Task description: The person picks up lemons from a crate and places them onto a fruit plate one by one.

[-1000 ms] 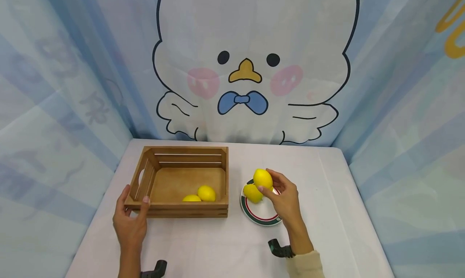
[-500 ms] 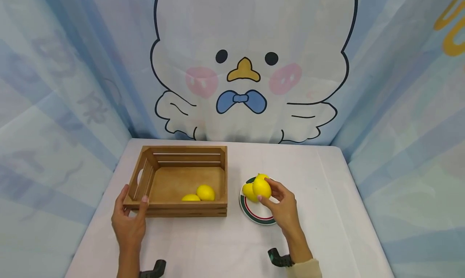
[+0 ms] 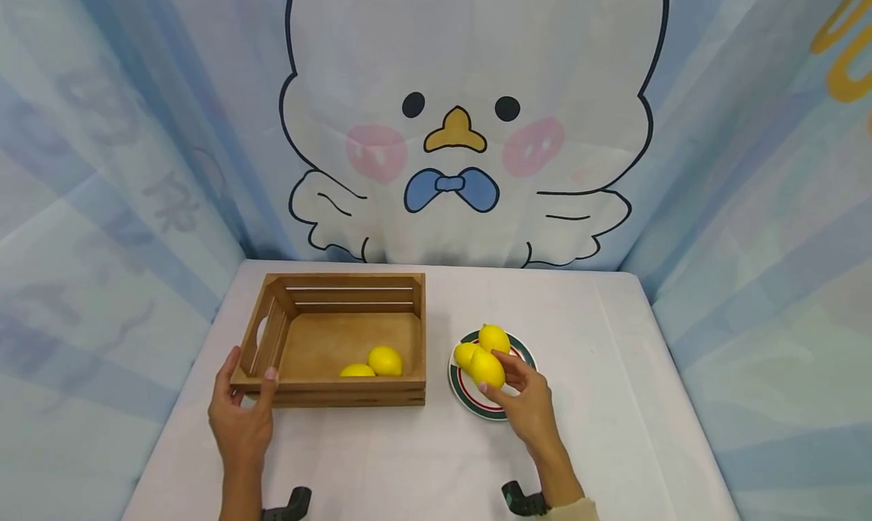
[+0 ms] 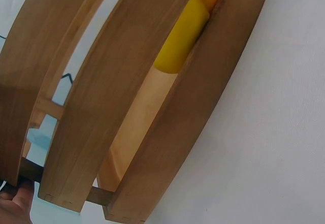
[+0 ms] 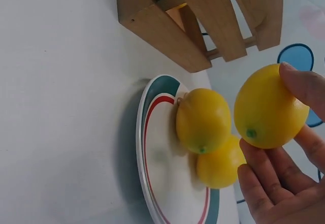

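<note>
The right hand point(image 3: 529, 407) has just drawn its pinched lemon point(image 3: 487, 370) nearer the person, above the plate point(image 3: 477, 410), so the handling looks unfinished. The left hand point(image 3: 240, 424) grips the slatted wooden crate point(image 3: 347, 395) by its near left corner. Visible: 1 crate, 1 plate, 5 lemons: 2 crate lemons point(image 3: 385, 361), 2 plate lemons point(image 3: 494, 338), 1 held

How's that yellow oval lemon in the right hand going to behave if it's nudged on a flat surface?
The yellow oval lemon would probably roll, given its rounded sides. Its slightly elongated shape may make it wobble or curve off line. It seems fairly firm: no dent shows where the right hand pinches it.
</note>
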Tool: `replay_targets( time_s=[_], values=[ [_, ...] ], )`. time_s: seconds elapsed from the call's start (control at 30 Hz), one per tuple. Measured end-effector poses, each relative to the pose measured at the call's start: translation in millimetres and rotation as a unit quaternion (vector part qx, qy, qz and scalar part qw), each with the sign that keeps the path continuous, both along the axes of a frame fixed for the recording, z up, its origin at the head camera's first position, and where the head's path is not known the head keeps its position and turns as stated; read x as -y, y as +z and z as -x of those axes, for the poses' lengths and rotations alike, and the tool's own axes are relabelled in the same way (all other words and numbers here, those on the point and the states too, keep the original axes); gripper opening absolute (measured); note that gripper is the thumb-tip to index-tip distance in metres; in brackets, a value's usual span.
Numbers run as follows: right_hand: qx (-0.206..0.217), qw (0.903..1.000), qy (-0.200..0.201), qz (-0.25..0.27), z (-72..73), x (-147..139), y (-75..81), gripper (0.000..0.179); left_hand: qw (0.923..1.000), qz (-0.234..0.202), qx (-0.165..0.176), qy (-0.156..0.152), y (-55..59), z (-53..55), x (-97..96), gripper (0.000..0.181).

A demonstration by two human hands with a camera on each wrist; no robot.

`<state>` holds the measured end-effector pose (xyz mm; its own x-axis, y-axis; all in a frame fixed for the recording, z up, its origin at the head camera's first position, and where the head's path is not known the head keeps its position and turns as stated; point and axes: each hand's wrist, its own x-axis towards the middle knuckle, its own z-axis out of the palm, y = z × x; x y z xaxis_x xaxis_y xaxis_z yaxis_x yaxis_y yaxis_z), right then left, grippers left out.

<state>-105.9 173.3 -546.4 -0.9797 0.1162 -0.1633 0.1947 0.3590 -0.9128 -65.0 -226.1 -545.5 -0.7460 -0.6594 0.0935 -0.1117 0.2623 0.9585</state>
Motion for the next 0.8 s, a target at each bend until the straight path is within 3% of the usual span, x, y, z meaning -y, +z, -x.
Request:
replay_targets(
  time_s=[0.8],
  values=[
    [0.0, 0.9989, 0.001, -0.047, -6.2, 5.4, -31.4, 0.058, 1.0, -0.006, 0.003, 0.0, -1.1, 0.3, 1.2, 0.069]
  ],
)
